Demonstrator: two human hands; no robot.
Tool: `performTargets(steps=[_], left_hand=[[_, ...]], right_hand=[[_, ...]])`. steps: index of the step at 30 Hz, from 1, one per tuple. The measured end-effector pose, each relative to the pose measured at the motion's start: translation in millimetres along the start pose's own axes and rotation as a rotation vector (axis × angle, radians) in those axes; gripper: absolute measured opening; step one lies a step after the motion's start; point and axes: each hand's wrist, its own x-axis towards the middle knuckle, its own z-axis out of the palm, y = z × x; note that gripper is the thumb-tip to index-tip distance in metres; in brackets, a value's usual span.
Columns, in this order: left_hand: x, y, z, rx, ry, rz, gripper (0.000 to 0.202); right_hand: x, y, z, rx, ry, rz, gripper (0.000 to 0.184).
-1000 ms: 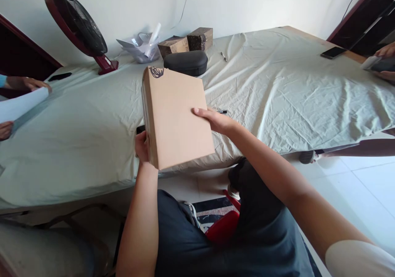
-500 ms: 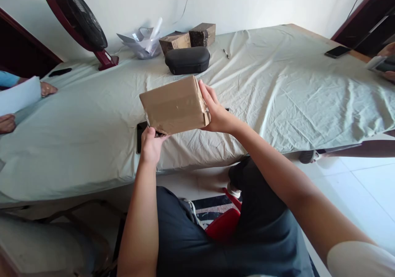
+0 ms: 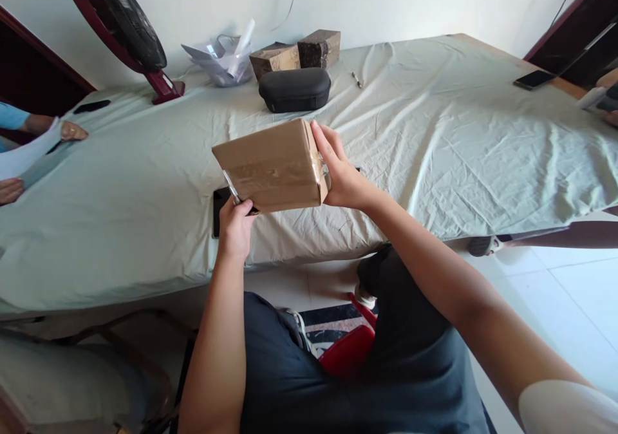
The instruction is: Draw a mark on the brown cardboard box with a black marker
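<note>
A brown cardboard box [image 3: 270,163] sealed with clear tape hangs just above the near edge of the table [image 3: 434,138], its narrow taped side facing me. My left hand [image 3: 235,223] grips its lower left corner from below, fingers closed. My right hand [image 3: 338,176] holds the right end, thumb on top and fingers wrapped behind. A dark phone [image 3: 220,210] lies on the sheet under the box, partly hidden by my left hand.
A black case [image 3: 294,89], two small brown boxes [image 3: 294,55], crumpled plastic [image 3: 222,60] and a red fan [image 3: 120,28] stand at the back. Another person's hands [image 3: 29,157] hold paper at left. A phone [image 3: 533,79] and another hand [image 3: 606,96] are at far right.
The box has been turned from its broad face toward me to its narrow taped side. My left hand shifted to the lower left corner; the right hand moved to the right end.
</note>
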Motion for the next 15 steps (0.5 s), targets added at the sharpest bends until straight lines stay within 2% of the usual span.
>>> performTargets(steps=[2,7,11,15], left_hand=[[-0.1,1.8,1.4,0.025,0.017,-0.015,0.031],[-0.3,4.7,4.0,0.033,0.019,-0.026,0.034],[1.6,3.0,2.8,0.061,0.032,-0.056,0.028],[3.3,3.0,1.9,0.09,0.021,-0.017,0.034]], right_hand=[[-0.3,-1.1,-0.4,-0.009,0.001,-0.01,0.138],[-4.1,-2.9,-3.0,-0.014,-0.009,0.013,0.143],[-5.7,-3.2,-4.3,-0.032,-0.02,0.034,0.139],[-5.9,-1.2,-1.8,-0.038,-0.009,0.034,0.148]])
